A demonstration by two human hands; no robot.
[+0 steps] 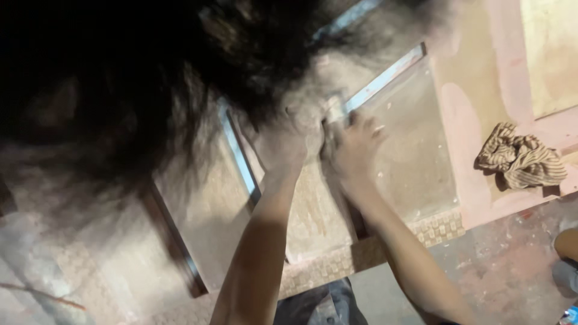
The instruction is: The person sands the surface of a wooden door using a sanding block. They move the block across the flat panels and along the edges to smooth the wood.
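Both hands press together on a small pale block [333, 108], seemingly a sanding pad, though blur hides its exact kind. The left hand [288, 141] is curled down over it; the right hand [352, 144] grips it with fingers bent. The block rests on a dusty wooden panel [415, 156] beside a bluish raised strip [385, 77]. The panel looks dulled and powdered near the hands; how much remains I cannot tell. A crumpled striped rag [521, 157] lies near the pink-primed right edge. Dark hair [150, 72] blocks the upper left view.
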